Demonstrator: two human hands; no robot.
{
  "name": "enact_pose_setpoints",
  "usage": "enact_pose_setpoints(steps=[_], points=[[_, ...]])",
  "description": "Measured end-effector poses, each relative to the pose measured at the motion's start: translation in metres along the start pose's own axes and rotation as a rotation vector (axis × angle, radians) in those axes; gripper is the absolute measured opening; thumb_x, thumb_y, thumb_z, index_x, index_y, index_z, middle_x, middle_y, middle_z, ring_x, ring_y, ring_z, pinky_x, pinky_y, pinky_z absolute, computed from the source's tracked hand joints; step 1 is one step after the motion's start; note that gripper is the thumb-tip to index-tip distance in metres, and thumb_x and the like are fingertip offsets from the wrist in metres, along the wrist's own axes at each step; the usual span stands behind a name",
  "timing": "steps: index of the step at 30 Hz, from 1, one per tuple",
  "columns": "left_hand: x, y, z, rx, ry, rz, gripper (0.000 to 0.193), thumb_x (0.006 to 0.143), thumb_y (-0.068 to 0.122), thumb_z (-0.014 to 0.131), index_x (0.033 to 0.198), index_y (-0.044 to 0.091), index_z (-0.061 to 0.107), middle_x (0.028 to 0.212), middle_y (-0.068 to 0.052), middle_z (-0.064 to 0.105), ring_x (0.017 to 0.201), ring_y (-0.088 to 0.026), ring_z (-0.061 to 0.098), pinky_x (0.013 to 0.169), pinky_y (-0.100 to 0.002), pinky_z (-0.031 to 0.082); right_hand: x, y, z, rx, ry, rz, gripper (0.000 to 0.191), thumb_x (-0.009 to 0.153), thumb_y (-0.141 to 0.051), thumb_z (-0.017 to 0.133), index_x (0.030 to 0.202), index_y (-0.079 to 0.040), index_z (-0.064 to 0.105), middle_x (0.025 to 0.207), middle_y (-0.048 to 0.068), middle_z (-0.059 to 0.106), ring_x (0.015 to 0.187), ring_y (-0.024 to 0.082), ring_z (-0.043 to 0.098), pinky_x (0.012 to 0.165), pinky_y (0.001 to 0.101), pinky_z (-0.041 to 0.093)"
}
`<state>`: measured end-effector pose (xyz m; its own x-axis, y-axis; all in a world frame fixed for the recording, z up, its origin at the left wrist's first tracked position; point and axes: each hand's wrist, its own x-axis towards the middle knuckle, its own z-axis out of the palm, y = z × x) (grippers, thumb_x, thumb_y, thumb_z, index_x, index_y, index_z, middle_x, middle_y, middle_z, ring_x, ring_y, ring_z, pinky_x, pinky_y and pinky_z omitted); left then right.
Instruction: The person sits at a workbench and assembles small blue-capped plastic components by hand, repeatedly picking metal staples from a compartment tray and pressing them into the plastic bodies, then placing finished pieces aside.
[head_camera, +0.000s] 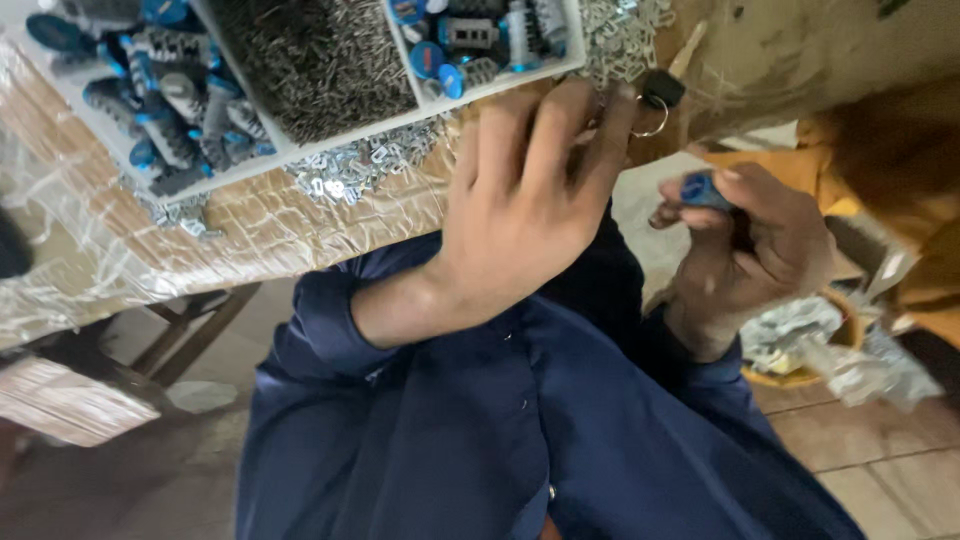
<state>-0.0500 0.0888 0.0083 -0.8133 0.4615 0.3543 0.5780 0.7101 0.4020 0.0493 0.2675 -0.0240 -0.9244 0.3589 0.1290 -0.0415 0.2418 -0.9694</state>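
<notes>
Blue plastic cap (703, 188) — pinched in right hand (760, 250).

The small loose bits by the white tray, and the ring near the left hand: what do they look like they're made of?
Small loose bits: probably stamped metal, silvery and glinting, heaped on the plastic-wrapped table beside the white tray. Ring: thin bright wire loop, likely steel, by the left hand.

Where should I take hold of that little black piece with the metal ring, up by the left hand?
Probably by the black body, pinched across its sides from the open floor side. The thin metal ring hangs loose below it and would likely swivel. The left hand fingertips crowd its left, so the right side looks freer.
</notes>
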Motion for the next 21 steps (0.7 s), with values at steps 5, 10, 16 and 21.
enact_pose_setpoints(steps=[5,10,16,21], points=[[-0.025,-0.021,-0.002,-0.405,-0.031,0.053,0.028,0.097,0.004,0.078,0.121,0.002,0.064,0.119,-0.011,0.064,0.102,-0.026,0.067,0.087,-0.034,0.057,-0.006,0.016,-0.001,-0.059,0.014,-0.057,0.023,0.108,0.018,0.051,0.120,0.001,0.060,0.090,0.020,0.069,0.068,0.023,0.067,0.060,0.0308,0.060],[-0.065,-0.047,-0.042,-1.149,-0.027,-0.340,0.021,0.093,0.006,0.081,0.107,0.003,0.065,0.106,-0.009,0.070,0.081,-0.019,0.070,0.070,-0.031,0.057,0.005,0.018,0.031,-0.078,-0.285,-0.259,0.016,0.103,0.010,0.058,0.114,0.001,0.062,0.089,0.015,0.070,0.071,0.025,0.071,0.061,0.0337,0.057],[-0.107,-0.055,-0.058,-0.473,-0.091,-0.165,0.027,0.082,-0.004,0.082,0.106,0.000,0.072,0.107,-0.014,0.067,0.088,-0.032,0.070,0.078,-0.042,0.059,0.025,-0.004,0.073,-0.207,-0.546,-0.430,0.022,0.099,-0.009,0.081,0.115,-0.004,0.067,0.100,0.008,0.074,0.083,0.026,0.072,0.073,0.0358,0.056],[-0.109,-0.054,-0.059,-0.556,-0.067,-0.277,0.034,0.078,-0.006,0.081,0.110,0.002,0.071,0.108,-0.014,0.068,0.098,-0.030,0.072,0.084,-0.040,0.061,0.038,-0.020,0.080,-0.489,-0.557,-0.431,0.026,0.093,-0.017,0.091,0.114,-0.013,0.076,0.107,0.000,0.072,0.098,0.026,0.060,0.083,0.0389,0.049]])
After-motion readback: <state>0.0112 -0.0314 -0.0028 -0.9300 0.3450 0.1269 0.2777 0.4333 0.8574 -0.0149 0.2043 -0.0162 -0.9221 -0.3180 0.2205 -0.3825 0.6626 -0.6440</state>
